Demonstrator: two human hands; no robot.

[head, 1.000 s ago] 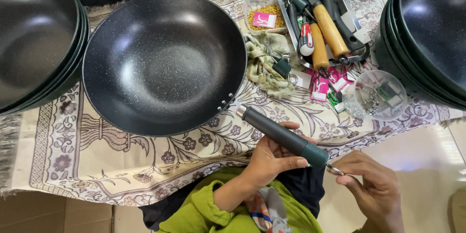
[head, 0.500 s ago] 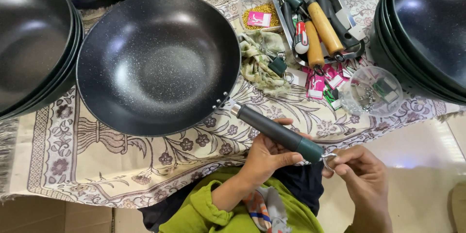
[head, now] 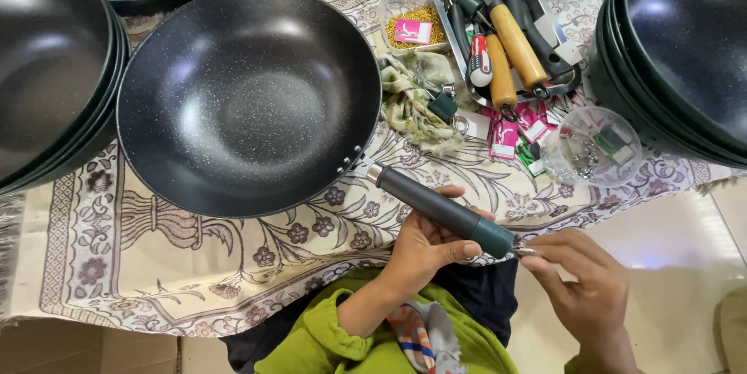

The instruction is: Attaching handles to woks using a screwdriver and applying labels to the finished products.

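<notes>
A dark speckled wok (head: 249,98) rests on a patterned cloth (head: 117,265), its grey-green handle (head: 440,209) pointing toward me. My left hand (head: 424,245) grips that handle from below, near its end. My right hand (head: 580,280) pinches a small metal piece (head: 525,251) against the end of the handle. Whether it is a ring or a screw cannot be told.
Stacks of dark pans stand at the left (head: 47,63) and the right (head: 685,47). A metal tray (head: 447,0) holds wooden-handled tools. A clear round container (head: 591,147) of small hardware, pink tags (head: 506,136), a rag (head: 408,94) and a box of brass bits (head: 412,28) lie nearby.
The wok and handle sit slightly more to the left in view. My right hand has closed in on the handle's end and now holds the small metal piece against it.
</notes>
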